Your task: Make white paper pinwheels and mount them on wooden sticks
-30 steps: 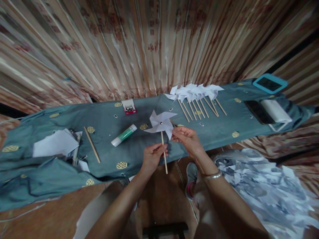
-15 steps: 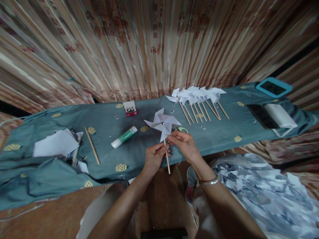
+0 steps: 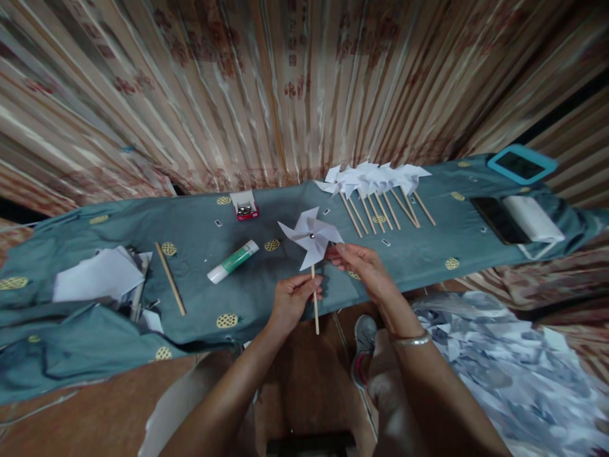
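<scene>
A white paper pinwheel [image 3: 309, 238] with a small silver pin at its centre is held over the near part of the table. My left hand [image 3: 294, 301] is closed round its wooden stick [image 3: 316, 314], a little below the blades. At the pinwheel's right side, my right hand [image 3: 364, 266] has its thumb and fingers together at a lower blade's edge; the fingertips are partly hidden there. The lower end of the stick sticks out past the table's front edge.
A glue stick [image 3: 233, 261], an open box of pins [image 3: 245, 208] and a loose wooden stick [image 3: 170, 279] lie to the left, with papers [image 3: 99, 276] beyond. Finished pinwheels [image 3: 375, 179] lie at the back right, near a phone [image 3: 497, 220]. A bag of paper pieces [image 3: 509, 368] stands at lower right.
My right hand has left the top of the stick and moved right to the blade's edge. The pinwheel's blades have turned slightly and its stick is more upright. My left hand keeps its hold.
</scene>
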Motion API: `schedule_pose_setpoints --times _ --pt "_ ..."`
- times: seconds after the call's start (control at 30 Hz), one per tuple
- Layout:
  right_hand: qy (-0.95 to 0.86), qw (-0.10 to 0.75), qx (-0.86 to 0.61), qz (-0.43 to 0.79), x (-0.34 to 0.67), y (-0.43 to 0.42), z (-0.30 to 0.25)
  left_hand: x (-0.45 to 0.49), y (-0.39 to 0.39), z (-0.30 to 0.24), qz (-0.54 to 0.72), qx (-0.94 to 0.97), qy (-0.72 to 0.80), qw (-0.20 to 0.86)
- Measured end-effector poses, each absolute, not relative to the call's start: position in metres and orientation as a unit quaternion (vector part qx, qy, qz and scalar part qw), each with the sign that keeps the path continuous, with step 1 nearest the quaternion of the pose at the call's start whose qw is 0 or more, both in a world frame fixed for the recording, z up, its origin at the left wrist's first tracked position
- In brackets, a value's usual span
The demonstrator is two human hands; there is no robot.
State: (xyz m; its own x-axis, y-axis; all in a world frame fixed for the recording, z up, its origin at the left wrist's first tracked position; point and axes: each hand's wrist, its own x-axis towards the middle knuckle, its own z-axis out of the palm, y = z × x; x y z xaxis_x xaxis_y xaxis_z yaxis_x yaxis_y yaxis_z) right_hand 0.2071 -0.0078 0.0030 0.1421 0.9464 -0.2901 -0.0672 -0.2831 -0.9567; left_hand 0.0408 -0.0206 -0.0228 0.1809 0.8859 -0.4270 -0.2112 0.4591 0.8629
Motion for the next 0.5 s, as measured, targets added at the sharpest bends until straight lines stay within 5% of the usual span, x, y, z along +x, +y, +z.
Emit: schedule_pose_setpoints --times 0.23,0.5 --pt "-0.297 0.58 -0.538 0.535 0.23 0.011 0.001 0.043 -0.02 -0.024 0.352 0.369 0.485 0.711" --pt "-0.266 0.546 -0.468 0.642 0.24 0.031 0.003 0.044 -0.019 -0.024 0.288 0.406 0.467 0.731"
